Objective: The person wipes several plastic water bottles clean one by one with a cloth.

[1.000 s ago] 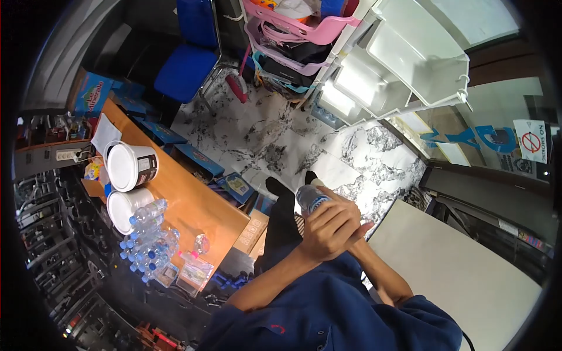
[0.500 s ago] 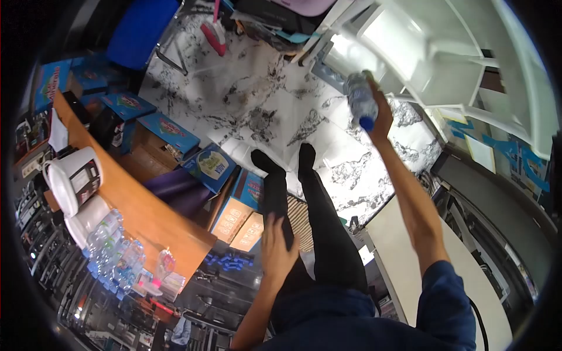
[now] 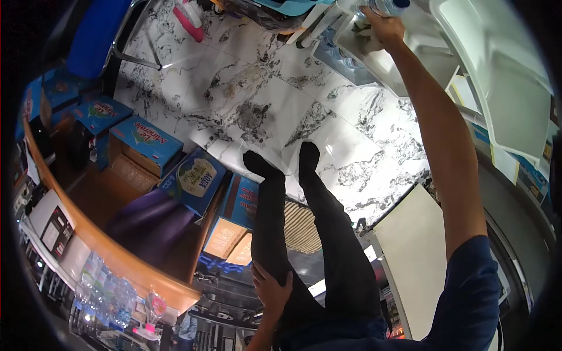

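Observation:
At the upper right, my right hand (image 3: 385, 29) is wrapped round a clear plastic water bottle (image 3: 379, 7) with a blue cap. My arm is stretched far out, and the bottle is partly cut off by the top of the view. It is over a white plastic bin (image 3: 436, 70), whose inside is partly hidden by my hand. Beside this bin, a lower grey container (image 3: 354, 73) holds several clear bottles. My left hand (image 3: 272, 289) rests on my left leg, open, fingers lying on the black trousers, with nothing held.
Blue cartons (image 3: 145, 140) line the left, under a curved wooden counter (image 3: 111, 248) that carries several water bottles (image 3: 105, 289). A blue chair (image 3: 96, 41) stands upper left near a pink brush (image 3: 188, 22). More white bins (image 3: 518, 111) are at right, above a pale tabletop (image 3: 413, 245).
My right hand has carried the bottle up and away, over the white bin; the blue cap now points right. My left hand has moved down my leg. The view has shifted.

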`<state>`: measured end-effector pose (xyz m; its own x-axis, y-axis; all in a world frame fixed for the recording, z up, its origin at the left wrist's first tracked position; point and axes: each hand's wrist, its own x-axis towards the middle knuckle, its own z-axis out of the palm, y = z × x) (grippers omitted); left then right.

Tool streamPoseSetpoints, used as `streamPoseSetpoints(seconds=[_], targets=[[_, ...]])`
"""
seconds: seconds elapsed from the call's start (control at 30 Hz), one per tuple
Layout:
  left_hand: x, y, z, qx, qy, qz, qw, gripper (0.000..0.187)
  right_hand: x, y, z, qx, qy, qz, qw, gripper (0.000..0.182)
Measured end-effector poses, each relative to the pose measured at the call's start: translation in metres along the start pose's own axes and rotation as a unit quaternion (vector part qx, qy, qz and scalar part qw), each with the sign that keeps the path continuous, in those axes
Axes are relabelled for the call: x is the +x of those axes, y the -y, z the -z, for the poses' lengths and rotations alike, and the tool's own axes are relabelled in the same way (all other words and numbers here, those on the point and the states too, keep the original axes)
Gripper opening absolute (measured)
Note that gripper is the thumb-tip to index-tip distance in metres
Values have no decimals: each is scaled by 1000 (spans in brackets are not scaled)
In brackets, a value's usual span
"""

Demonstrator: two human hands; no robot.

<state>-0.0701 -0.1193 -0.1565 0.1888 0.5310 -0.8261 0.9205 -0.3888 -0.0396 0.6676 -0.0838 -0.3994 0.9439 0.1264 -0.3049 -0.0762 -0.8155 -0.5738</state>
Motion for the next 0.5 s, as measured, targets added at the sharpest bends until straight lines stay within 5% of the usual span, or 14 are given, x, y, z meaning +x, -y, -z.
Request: streamPoseSetpoints(seconds=[0.1,0.2,0.23,0.33,0.43,0.5], targets=[[5,-7,5,-3,14,23,1000,126,31,5,-23,50,-15,-23,998,28],[8,-12,8,10,23,37,999,127,91,-24,-55,-18,-134,74,988,25],[9,-12,8,9,21,36,999,127,96,-27,-48,-27,-96,150,984,25],[10,-10,7,12,17,34,999,127,174,-84,-82,394,64,-25,917,51],[9,-7,4,14,12,30,999,127,124,-37,-38,22,-38,17,999,48],[8,-5,2,9,7,29,999,127,82,4,-24,66,-24,-47,996,43]])
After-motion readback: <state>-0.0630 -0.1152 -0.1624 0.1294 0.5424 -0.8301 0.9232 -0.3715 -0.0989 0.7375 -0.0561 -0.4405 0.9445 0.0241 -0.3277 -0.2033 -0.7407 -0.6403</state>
